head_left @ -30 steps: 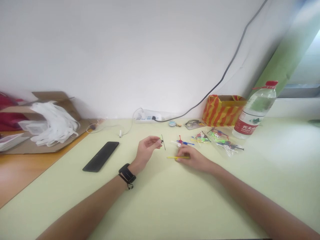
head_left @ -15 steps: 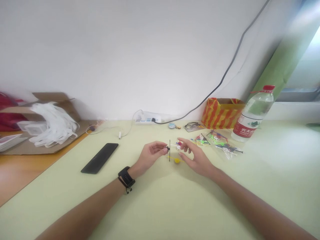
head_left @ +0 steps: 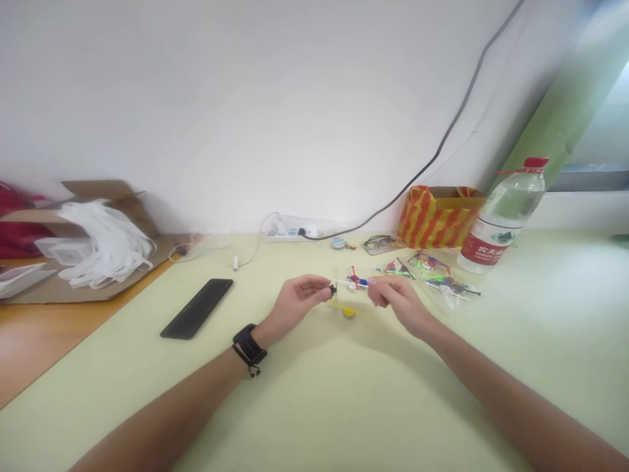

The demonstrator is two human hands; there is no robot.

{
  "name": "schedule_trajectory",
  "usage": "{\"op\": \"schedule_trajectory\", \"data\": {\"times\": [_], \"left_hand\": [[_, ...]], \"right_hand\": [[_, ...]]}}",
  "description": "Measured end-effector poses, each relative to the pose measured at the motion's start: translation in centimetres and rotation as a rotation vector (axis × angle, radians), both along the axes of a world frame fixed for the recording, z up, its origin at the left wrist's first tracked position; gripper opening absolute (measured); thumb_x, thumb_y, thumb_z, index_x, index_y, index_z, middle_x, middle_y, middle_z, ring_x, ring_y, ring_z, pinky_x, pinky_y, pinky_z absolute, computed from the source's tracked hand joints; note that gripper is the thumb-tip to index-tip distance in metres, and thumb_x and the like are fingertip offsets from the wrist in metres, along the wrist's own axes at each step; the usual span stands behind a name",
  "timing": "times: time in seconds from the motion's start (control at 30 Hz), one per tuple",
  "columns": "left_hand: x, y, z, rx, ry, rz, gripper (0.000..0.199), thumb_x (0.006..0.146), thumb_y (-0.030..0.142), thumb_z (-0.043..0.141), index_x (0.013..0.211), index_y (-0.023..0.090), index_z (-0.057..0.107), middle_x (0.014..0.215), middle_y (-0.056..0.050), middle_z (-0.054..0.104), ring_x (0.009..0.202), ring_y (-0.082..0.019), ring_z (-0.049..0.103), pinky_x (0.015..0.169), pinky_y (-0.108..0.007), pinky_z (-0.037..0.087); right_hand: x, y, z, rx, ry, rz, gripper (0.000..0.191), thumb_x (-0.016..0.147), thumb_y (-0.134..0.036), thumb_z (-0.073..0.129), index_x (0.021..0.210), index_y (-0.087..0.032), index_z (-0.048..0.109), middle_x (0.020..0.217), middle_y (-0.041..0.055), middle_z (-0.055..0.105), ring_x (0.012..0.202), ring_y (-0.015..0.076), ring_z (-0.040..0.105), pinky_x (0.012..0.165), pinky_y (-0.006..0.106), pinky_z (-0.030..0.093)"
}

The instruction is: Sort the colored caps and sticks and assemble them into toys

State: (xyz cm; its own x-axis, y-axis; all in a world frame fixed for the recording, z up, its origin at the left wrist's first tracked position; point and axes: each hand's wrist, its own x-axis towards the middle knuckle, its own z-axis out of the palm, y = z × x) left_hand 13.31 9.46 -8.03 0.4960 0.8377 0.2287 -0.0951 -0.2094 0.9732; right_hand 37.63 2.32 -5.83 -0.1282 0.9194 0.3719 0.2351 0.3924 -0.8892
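Note:
My left hand pinches a small black toy part between thumb and fingertips. A thin upright blade at that part is faint and smeared by motion. To its right, a narrow white strip runs across to my right hand, whose curled fingers are closed on its end. Just below the gap between the hands, a yellow toy piece with a round body and thin arms lies on the table. Behind the strip lie red, blue and white toy pieces.
Bagged colourful toy parts lie right of my hands. Beyond stand a water bottle and a striped bag. A black flat slab rests at left, near a box with white straps. A power strip sits by the wall.
My right hand has gone from spread fingers to a closed grip and moved slightly right. The dark upright blade has become a faint blur. My left hand keeps its pinch.

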Motion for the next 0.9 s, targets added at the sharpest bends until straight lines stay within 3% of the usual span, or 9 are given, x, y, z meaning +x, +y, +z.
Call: {"op": "schedule_trajectory", "data": {"times": [0.2,0.67,0.9], "left_hand": [[0.4,1.0,-0.9,-0.015,0.014,0.12,0.041,0.077,0.042,0.088,0.107,0.016,0.078,0.11,-0.011,0.079,0.102,-0.025,0.074,0.103,-0.044,0.056],[-0.1,1.8,-1.7,0.017,0.056,0.111,0.04,0.078,0.042,0.087,0.109,0.018,0.078,0.111,-0.011,0.079,0.105,-0.026,0.074,0.104,-0.045,0.056],[-0.2,1.8,-1.4,0.018,-0.02,0.203,0.04,0.082,0.044,0.084,0.111,0.018,0.076,0.106,-0.01,0.079,0.098,-0.025,0.075,0.1,-0.044,0.058]], "right_hand": [[-0.3,0.0,-0.4,-0.065,-0.112,-0.019,0.053,0.1,-0.053,0.054,0.058,-0.019,0.051,0.056,-0.0033,0.037,0.055,0.0122,0.033,0.055,0.029,0.026],[-0.4,-0.1,-0.5,-0.085,-0.132,-0.033,0.054,0.1,-0.053,0.054,0.059,-0.019,0.051,0.058,-0.0027,0.04,0.054,0.0118,0.034,0.054,0.029,0.026],[-0.4,0.0,-0.5,-0.069,-0.14,-0.05,0.054,0.1,-0.053,0.054,0.059,-0.019,0.051,0.057,-0.0033,0.038,0.054,0.0117,0.033,0.054,0.028,0.026]]}}
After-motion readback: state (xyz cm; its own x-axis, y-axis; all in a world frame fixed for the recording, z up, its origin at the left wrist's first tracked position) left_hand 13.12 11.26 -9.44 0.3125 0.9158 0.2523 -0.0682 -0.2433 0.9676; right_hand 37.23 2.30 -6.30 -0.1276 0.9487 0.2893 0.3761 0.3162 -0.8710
